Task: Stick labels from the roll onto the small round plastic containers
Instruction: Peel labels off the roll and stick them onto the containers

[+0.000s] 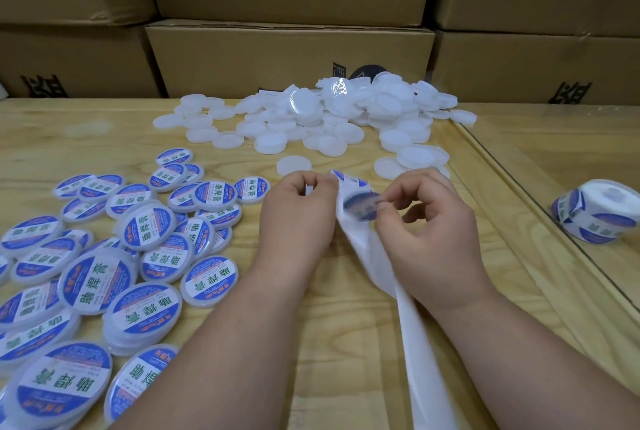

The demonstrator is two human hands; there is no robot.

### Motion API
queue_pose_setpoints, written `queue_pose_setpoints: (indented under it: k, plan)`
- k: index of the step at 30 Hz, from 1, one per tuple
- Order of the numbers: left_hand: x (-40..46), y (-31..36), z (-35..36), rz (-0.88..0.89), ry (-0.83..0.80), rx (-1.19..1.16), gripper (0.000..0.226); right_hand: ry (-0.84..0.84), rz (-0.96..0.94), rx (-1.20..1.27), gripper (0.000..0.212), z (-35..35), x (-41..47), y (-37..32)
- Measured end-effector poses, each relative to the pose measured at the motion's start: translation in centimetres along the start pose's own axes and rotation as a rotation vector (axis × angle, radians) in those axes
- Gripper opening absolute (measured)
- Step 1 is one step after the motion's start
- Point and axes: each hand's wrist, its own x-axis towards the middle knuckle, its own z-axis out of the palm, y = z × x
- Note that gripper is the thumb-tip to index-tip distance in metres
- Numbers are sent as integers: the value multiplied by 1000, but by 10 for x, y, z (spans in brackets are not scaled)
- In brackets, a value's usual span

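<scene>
Both hands work close together over the middle of the wooden bench [346,325], joined by a white backing strip [356,246]. That strip serves as the landmark. The left hand [298,218] grips the strip's upper end, fingers curled round it. The right hand [422,229] pinches a round blue label [360,206] between thumb and fingertips, right against the strip's face; motion blur hides whether the label is partly peeled or fully attached. From the hands the strip trails down toward the near edge of the bench, passing under the right wrist.

Beyond the strip lies a heap of plain white containers [329,118], unlabelled, with a few strays lying singly just past the fingers. Left of the strip, labelled containers [104,256] spread across the bench, overlapping one another, their blue and white faces up. Well to the right of the strip, past a raised wooden edge, sits the label roll [595,215], its outer turns showing more blue labels. Behind the heap, stacked cardboard boxes [291,55] fill the background, printed with dark characters.
</scene>
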Motion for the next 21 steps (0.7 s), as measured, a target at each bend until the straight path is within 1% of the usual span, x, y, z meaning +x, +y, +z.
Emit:
queue_pose_setpoints:
  k: [4, 6, 7, 9, 11, 12, 13, 14, 16, 18, 19, 21]
  plan:
    - [-2, -1, 3, 49, 10, 45, 16, 108, -7, 93, 15, -3, 3, -1]
    - [-2, -2, 4, 71, -4, 93, 14, 108, 25, 144, 14, -3, 4, 0]
    - [-3, -2, 4, 80, -13, 110, 14, 88, 40, 161, 20, -2, 4, 0]
    - [-3, -3, 5, 101, -23, 119, 13, 22, 61, 193, 39, 0, 3, 1]
    - [-4, -1, 5, 131, 20, 112, 13, -75, 79, 173, 59, 2, 1, 4]
    - [-6, 0, 4, 145, 61, 67, 15, -136, 98, 137, 67, 3, 0, 7]
    - [-7, 3, 3, 161, 102, -42, 16, -195, 125, 91, 74, 3, 0, 10]
    - [-7, 6, 1, 176, 131, -203, 14, -244, 152, 42, 79, 4, 0, 12]
    - [-5, 11, -4, 158, 106, -536, 11, -289, 186, -28, 84, 4, 0, 14]
    - [-6, 17, -8, 43, -18, -788, 11, -293, 186, -64, 84, 5, 1, 16]
    - [-6, 18, -8, -28, -88, -879, 12, -289, 181, -83, 83, 5, 1, 17]
    - [-8, 18, -4, -165, -223, -978, 9, -262, 182, -101, 79, 6, 2, 18]
